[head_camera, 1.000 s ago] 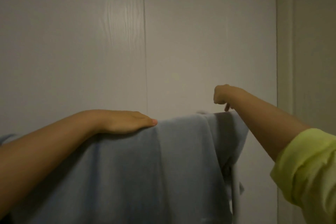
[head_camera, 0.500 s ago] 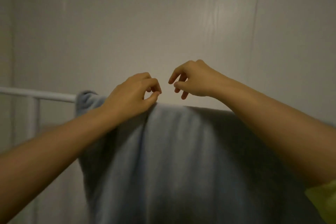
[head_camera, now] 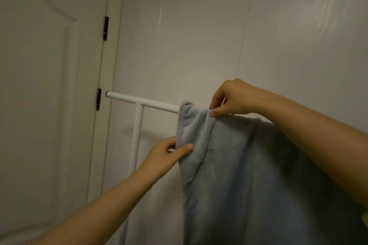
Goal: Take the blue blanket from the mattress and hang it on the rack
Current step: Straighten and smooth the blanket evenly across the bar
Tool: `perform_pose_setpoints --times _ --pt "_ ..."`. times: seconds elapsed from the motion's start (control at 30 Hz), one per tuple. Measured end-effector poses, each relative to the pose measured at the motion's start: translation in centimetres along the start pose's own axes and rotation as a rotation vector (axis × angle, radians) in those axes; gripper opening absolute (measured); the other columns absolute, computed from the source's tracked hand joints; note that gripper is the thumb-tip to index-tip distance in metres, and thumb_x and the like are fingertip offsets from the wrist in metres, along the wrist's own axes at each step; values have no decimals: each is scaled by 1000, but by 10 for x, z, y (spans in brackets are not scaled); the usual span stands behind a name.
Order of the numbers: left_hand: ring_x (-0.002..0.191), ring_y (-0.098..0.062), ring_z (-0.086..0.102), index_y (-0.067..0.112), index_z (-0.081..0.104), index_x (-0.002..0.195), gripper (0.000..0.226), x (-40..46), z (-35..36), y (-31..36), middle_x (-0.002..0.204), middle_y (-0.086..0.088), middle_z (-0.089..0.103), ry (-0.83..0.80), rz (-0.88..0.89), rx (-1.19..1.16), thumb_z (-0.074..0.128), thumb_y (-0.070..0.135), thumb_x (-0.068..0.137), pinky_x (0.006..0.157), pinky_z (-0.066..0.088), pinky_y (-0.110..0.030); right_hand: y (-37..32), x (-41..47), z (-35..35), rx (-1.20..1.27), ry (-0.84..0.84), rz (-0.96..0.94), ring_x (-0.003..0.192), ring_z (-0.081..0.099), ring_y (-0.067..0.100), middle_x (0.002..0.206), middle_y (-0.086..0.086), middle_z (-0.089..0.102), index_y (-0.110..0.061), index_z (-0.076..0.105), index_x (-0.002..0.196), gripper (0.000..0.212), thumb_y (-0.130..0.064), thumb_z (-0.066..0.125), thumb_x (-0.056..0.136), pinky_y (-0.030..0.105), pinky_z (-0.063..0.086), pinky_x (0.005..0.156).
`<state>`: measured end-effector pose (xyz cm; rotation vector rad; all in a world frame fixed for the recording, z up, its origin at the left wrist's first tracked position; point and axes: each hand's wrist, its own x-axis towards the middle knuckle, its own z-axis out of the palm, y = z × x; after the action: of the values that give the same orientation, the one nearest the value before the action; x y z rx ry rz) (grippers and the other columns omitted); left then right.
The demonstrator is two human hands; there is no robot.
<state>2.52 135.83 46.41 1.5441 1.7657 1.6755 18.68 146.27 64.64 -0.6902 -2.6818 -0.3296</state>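
A blue blanket [head_camera: 239, 165] hangs draped over the top bar of a white rack [head_camera: 143, 101] standing near a pale wall beside a white door [head_camera: 49, 85]. The person's right hand [head_camera: 235, 97] pinches a fold of the blanket at the bar, fingers closed on the fabric. Lower down, the left hand [head_camera: 167, 153] grips the blanket's hanging left edge between thumb and fingers.
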Motion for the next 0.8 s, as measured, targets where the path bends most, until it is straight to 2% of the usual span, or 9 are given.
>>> perform_pose_setpoints --times 0.1,0.17,0.23,0.3,0.37,0.43,0.5,0.6,0.8 --pt "93 -13 67 24 68 104 30 11 -6 9 97 6 72 231 66 -220 55 46 89 78 57 -28 5 8 2 96 57 84 60 66 1 67 -13 73 -30 77 75 6 -34 75 79 14 46 53" --pt "91 -8 64 26 66 103 24 33 -24 21 93 12 69 357 81 -335 52 42 91 76 52 -23 3 15 7 189 119 129 58 69 2 68 -9 74 -28 75 77 9 -30 71 84 17 52 54" --pt "94 -19 63 20 66 99 23 65 -53 34 94 0 70 467 99 -300 50 35 92 83 52 -31 -5 23 14 362 172 159 62 72 4 78 -3 77 -19 75 88 9 -23 67 89 20 59 66" --pt "97 -28 62 14 64 100 26 98 -83 46 106 -12 69 520 88 -105 47 32 93 86 48 -35 -12 26 20 443 193 174 72 74 7 94 -1 76 -16 73 102 16 -24 61 93 20 58 71" --pt "91 -28 57 13 57 98 22 126 -110 47 112 -15 66 496 59 198 45 30 93 78 43 -35 -14 20 24 299 197 162 85 70 9 105 -5 73 -24 71 109 30 -43 54 93 26 54 80" --pt "92 -30 57 15 52 104 20 142 -131 40 113 -14 63 425 12 433 45 29 92 80 46 -40 -13 6 28 92 144 161 92 65 12 104 -8 71 -32 71 106 49 -66 41 87 34 51 86" --pt "92 -31 60 20 50 111 23 146 -144 26 110 -11 64 389 -14 609 49 25 88 79 49 -41 -10 -8 35 11 102 172 91 64 14 97 -9 71 -36 70 99 59 -77 30 81 41 53 85" --pt "86 -28 59 21 52 110 25 149 -155 9 107 -8 66 382 4 698 52 22 84 68 43 -36 -7 -18 46 -18 91 128 82 64 9 88 -11 71 -35 68 98 60 -74 23 85 42 55 79" --pt "93 -33 61 17 65 105 22 169 -171 3 111 -12 63 318 10 1024 54 25 88 75 49 -37 -3 -8 41 47 53 162 80 66 18 87 5 74 -13 72 91 75 -70 24 83 38 52 81"
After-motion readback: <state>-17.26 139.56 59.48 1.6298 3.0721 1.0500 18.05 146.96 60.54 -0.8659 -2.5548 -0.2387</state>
